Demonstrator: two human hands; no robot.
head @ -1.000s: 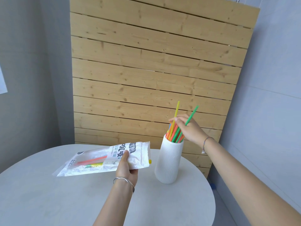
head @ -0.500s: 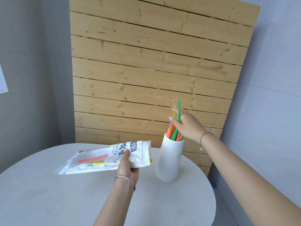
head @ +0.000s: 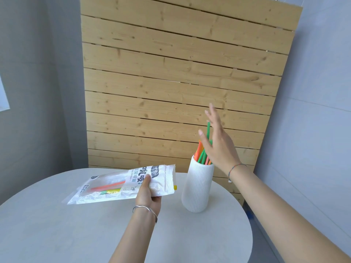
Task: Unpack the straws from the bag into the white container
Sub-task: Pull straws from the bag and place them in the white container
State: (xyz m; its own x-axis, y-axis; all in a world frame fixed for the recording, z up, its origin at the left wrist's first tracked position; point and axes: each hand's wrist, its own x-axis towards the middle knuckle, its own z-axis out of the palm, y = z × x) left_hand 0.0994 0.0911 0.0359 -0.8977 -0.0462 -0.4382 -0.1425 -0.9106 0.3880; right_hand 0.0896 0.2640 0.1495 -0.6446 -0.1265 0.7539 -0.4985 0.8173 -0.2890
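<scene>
We log right hand (head: pixel 218 149) grip spread, empty, above white container (head: pixel 197 186) | left hand (head: pixel 149 196) pinches bag (head: pixel 161 179) | bagged straws (head: pixel 108 186) leftward (long axis left-right)

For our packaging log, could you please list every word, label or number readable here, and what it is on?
"nk Straw": on the bag, its start hidden at the left hand.
"吸": large print on the same bag; neighbouring characters unclear.
Dark badge and end-edge print on the bag: too small to read.
The white container: no text.
</scene>
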